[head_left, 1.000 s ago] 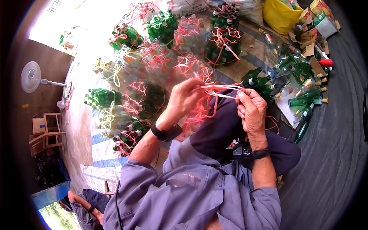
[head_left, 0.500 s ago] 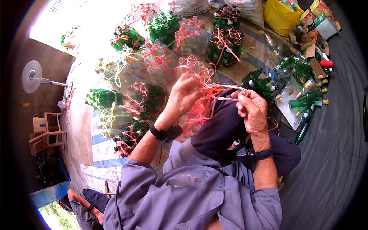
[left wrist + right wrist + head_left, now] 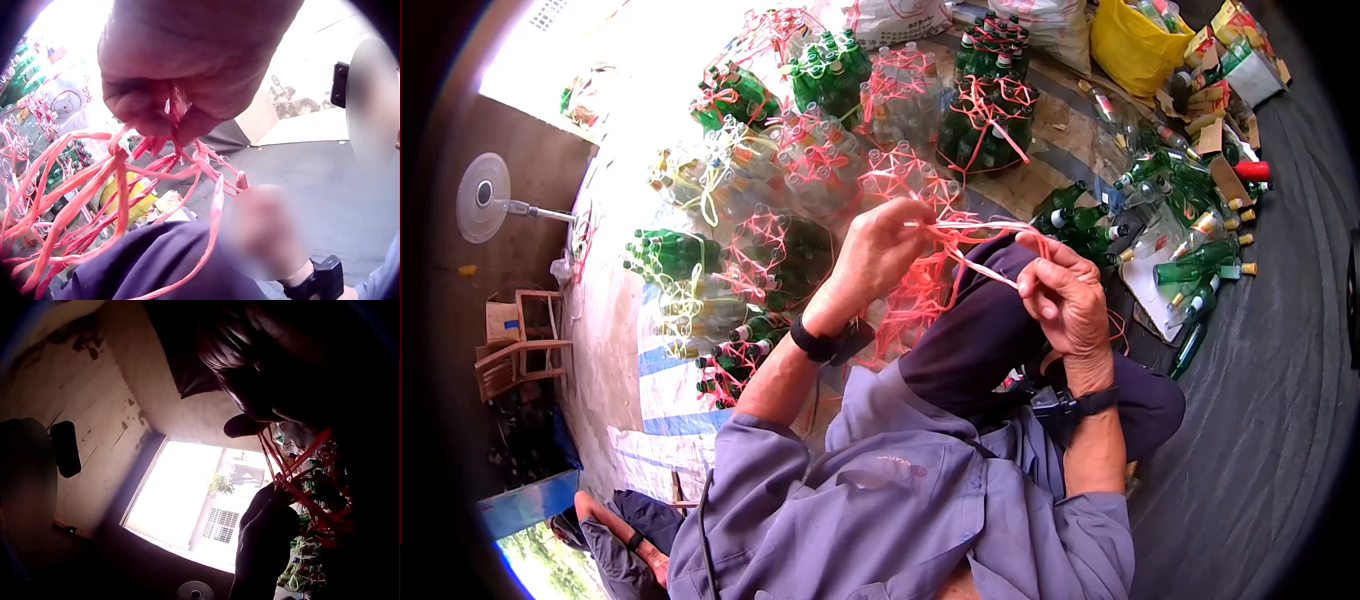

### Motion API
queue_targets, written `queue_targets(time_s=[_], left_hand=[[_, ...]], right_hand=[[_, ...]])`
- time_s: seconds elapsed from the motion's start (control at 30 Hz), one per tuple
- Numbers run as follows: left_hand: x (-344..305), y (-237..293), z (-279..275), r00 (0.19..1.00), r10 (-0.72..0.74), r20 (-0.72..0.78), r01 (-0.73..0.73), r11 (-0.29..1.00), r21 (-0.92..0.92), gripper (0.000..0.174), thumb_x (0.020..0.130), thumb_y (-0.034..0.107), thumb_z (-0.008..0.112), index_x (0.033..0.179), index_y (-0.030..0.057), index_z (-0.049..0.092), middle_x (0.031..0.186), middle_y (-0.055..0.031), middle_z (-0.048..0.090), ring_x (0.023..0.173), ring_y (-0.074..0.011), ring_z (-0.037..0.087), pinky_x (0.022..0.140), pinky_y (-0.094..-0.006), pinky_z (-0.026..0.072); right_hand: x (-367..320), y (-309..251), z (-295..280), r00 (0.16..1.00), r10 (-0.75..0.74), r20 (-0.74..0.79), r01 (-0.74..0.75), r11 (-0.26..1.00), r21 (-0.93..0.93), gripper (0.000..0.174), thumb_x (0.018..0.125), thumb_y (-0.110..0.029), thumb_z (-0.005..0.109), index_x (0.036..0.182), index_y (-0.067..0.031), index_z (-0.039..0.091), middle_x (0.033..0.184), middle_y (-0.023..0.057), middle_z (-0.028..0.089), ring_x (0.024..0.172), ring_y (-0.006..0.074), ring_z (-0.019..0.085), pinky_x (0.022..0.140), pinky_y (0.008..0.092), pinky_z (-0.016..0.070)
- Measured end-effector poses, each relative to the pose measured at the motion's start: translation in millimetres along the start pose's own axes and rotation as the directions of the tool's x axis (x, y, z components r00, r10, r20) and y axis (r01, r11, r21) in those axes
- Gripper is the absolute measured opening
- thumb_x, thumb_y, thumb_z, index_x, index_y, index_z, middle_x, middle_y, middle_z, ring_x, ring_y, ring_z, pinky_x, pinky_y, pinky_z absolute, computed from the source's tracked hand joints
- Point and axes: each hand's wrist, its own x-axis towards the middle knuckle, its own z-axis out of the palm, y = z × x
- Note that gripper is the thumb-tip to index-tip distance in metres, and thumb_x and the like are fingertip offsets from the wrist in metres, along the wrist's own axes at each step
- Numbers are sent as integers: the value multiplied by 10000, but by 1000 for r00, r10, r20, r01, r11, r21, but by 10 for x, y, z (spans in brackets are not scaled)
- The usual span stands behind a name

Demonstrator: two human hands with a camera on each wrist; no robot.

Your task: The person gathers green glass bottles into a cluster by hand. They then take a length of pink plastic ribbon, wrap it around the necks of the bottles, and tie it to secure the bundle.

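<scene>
My left hand (image 3: 885, 245) pinches a knotted bunch of pink and white plastic twine (image 3: 975, 232) between thumb and fingers. In the left wrist view, strands of this twine (image 3: 119, 181) hang loose below the curled fingers. Facing it, my right hand (image 3: 1065, 300) holds the other end of the strands, its index finger inside a loop and thumb pinching a pale strand. The strands stretch between both hands above the raised knee. The right wrist view is dark, with thin strands running from the right hand (image 3: 250, 375) to the left hand (image 3: 269, 519). A red twine net (image 3: 915, 300) hangs beside the knee.
Bundles of green bottles (image 3: 985, 125) and clear bottles (image 3: 900, 95) tied with twine stand ahead and left. Loose green bottles (image 3: 1200, 262) lie at right near cardboard. A yellow sack (image 3: 1135, 50) stands behind, a fan (image 3: 483, 198) at far left. Another person's arm (image 3: 615, 525) shows lower left.
My right hand has moved slightly right and down, its index finger lifting one strand away from the thumb, so the strands now spread into a wider loop. The left hand stays nearly in place.
</scene>
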Motion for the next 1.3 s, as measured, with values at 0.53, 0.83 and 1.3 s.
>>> queue_targets(time_s=[0.53, 0.83, 1.3], left_hand=[[-7, 297, -95, 934, -140, 328, 264, 889, -374, 343, 915, 171, 727, 1182, -25, 637, 1016, -23, 677, 965, -72, 624, 844, -232, 490], [14, 33, 16, 971, 42, 234, 19, 967, -254, 198, 940, 89, 671, 1106, -19, 663, 918, -4, 649, 817, -41, 578, 711, -216, 472], [28, -74, 25, 998, 64, 17, -66, 975, 213, 111, 931, 70, 627, 1010, -4, 651, 798, -9, 627, 689, -51, 553, 620, -228, 461]], right_hand=[[11, -23, -146, 995, 48, 91, -75, 941, 329, 499, 992, -64, 510, 1484, -56, 429, 678, 90, 624, 397, 55, 382, 381, 182, 334], [30, 13, -174, 995, 22, 96, -53, 941, 334, 499, 999, -74, 509, 1490, -64, 422, 686, 84, 615, 395, 55, 358, 391, 195, 325], [-9, 28, -397, 988, -125, 90, 76, 903, 422, 333, 967, -36, 561, 1293, 20, 597, 957, 145, 637, 576, 62, 459, 490, 198, 370]])
